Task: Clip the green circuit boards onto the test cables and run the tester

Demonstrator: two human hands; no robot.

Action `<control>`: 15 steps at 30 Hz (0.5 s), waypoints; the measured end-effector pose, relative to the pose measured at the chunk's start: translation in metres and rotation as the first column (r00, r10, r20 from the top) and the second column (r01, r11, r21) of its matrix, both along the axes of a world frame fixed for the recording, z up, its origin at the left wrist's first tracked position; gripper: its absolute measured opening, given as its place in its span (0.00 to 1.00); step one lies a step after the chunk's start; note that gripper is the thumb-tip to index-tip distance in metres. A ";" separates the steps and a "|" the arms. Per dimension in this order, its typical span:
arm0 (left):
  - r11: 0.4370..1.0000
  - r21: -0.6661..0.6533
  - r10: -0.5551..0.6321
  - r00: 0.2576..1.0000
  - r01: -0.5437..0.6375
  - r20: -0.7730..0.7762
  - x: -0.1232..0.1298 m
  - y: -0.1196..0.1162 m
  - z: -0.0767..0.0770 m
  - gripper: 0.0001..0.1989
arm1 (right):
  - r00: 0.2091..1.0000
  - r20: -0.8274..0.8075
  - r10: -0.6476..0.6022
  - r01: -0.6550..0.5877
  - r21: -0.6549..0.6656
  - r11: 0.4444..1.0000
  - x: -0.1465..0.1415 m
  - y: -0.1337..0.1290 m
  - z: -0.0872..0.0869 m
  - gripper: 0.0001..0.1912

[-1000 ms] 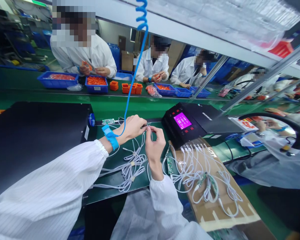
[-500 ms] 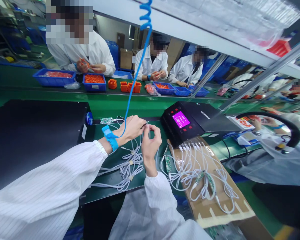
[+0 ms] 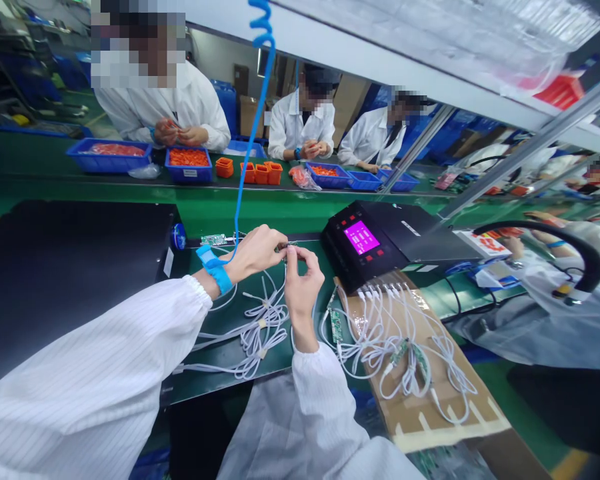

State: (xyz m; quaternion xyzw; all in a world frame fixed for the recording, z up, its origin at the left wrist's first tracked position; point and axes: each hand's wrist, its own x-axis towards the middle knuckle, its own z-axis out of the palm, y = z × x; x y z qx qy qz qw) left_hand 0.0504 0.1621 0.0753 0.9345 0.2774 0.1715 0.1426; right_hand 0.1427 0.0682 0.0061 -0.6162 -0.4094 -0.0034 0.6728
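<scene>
My left hand, with a blue wrist strap on its wrist, is closed in a pinch above the green bench. Against its fingertips, my right hand pinches with thumb and forefinger. Between them is a small, thin circuit board, seen almost edge-on and mostly hidden by the fingers. A white cable runs down beside the right fingers. Below the hands lie bundled white cables. Another green circuit board rests on the bench behind my left wrist.
A black tester with a lit magenta screen stands right, its white cables and several boards spread over cardboard. A large black box stands left. Blue bins with orange parts line the opposite bench, where co-workers sit. A coiled blue cord hangs ahead.
My left hand and its strap have shifted slightly left, and the blue cord has swung left with them. The fingertips stay together; a little more of the small board shows.
</scene>
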 end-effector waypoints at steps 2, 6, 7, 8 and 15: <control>0.998 -0.055 -0.036 0.996 0.040 0.083 -0.003 0.006 -0.001 0.12 | 1.000 0.010 -0.005 0.005 -0.028 1.000 0.009 -0.001 -0.004 0.17; 0.990 -0.128 -0.030 0.984 0.053 0.173 -0.007 0.013 -0.001 0.13 | 0.999 -0.028 0.044 -0.047 -0.122 0.991 0.029 -0.002 -0.022 0.21; 0.989 -0.139 -0.026 0.983 0.052 0.180 -0.007 0.015 -0.002 0.13 | 0.993 -0.039 0.110 -0.114 -0.151 0.982 0.033 -0.001 -0.027 0.22; 0.988 -0.148 -0.024 0.983 0.051 0.182 -0.008 0.017 -0.002 0.13 | 0.982 -0.050 0.182 -0.188 -0.174 0.967 0.037 0.000 -0.031 0.23; 0.978 -0.208 0.011 0.998 -0.024 -0.067 -0.022 0.036 -0.003 0.16 | 0.981 -0.004 0.193 -0.183 -0.345 0.921 0.046 0.016 -0.040 0.15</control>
